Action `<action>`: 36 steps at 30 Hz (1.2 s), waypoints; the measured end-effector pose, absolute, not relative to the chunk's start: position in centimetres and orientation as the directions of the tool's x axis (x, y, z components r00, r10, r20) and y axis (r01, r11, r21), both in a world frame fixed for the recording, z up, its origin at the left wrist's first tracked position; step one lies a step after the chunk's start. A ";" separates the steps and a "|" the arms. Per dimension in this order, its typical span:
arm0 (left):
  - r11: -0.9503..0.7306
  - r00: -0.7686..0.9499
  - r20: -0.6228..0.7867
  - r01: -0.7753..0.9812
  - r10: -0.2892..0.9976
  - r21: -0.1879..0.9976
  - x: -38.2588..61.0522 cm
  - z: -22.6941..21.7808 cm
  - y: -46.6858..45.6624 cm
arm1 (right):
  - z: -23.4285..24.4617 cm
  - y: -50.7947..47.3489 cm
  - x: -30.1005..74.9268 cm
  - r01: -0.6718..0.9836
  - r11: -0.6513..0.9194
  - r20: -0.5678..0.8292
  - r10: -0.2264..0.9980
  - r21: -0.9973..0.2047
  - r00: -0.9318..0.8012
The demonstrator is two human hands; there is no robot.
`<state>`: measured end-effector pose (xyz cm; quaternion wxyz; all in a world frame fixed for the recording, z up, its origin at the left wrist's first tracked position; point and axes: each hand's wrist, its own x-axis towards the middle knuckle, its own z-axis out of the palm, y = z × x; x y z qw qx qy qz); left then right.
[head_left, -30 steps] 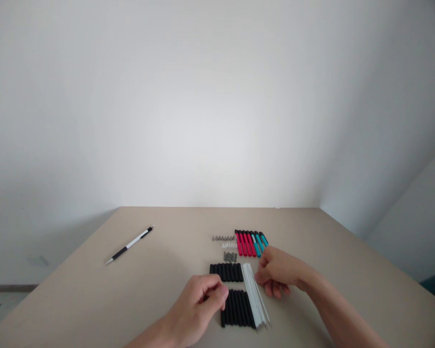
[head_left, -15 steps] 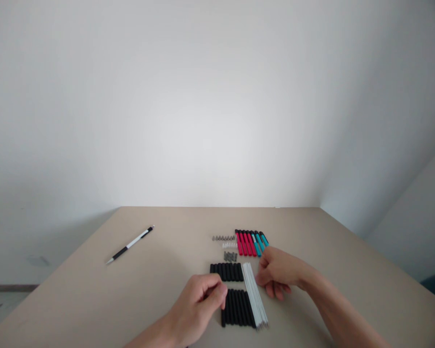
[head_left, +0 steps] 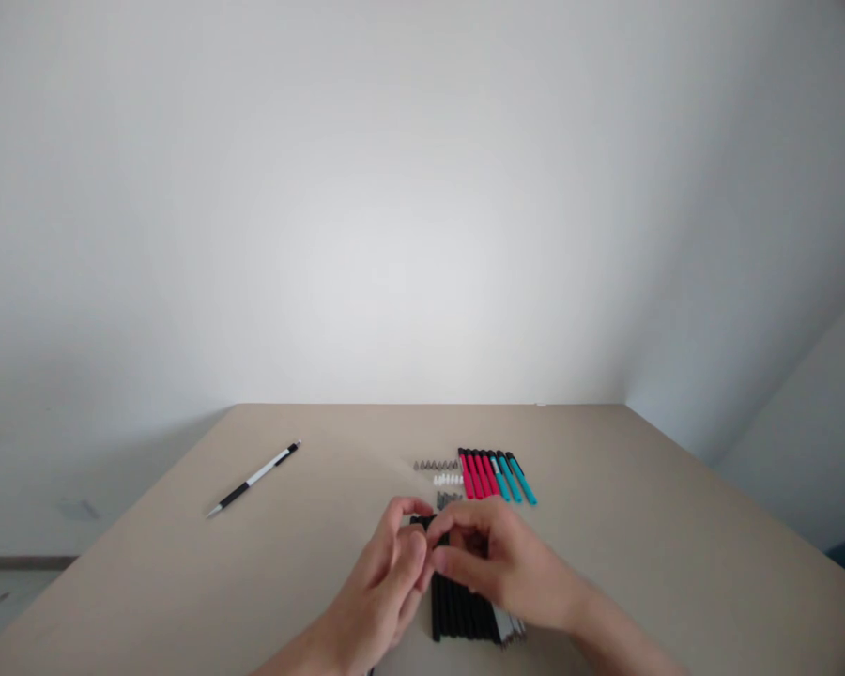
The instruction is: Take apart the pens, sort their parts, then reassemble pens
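My left hand [head_left: 387,582] and my right hand [head_left: 499,568] meet fingertip to fingertip above the pen parts at the table's near middle. Both are pinched closed; what sits between the fingers is too small and hidden to name. Beneath them lie rows of black barrels [head_left: 457,606], with the upper row mostly covered. The ends of a bundle of white rods [head_left: 513,636] peek out by my right wrist. Just beyond the hands are small springs [head_left: 449,498], white small parts [head_left: 447,480], metal tips [head_left: 433,465] and red and teal pen pieces [head_left: 494,475].
An assembled black-and-white pen [head_left: 253,478] lies alone at the far left of the beige table [head_left: 640,526]. A plain white wall rises behind the table's far edge. The table's right edge runs diagonally toward me.
My right hand left the white rods and moved left to meet my left hand. The left hand rose slightly. The camera view shifted a little.
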<state>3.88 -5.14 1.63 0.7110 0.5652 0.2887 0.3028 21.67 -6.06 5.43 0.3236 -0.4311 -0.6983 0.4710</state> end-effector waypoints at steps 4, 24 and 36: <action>0.134 0.684 0.028 -0.182 0.729 0.974 3.5 0.9 -5.1 | 5.1 -7.4 19.3 0.258 0.306 0.117 0.821 -0.917 -0.558; 0.079 0.626 0.054 -0.181 0.778 0.980 3.5 1.1 -5.6 | 4.9 -7.5 18.5 0.428 0.349 0.041 0.812 -0.833 -0.583; 0.021 0.367 0.136 -0.392 0.920 0.920 3.5 2.0 -5.9 | 4.8 -7.8 18.8 0.489 0.642 0.198 0.703 -0.591 -0.683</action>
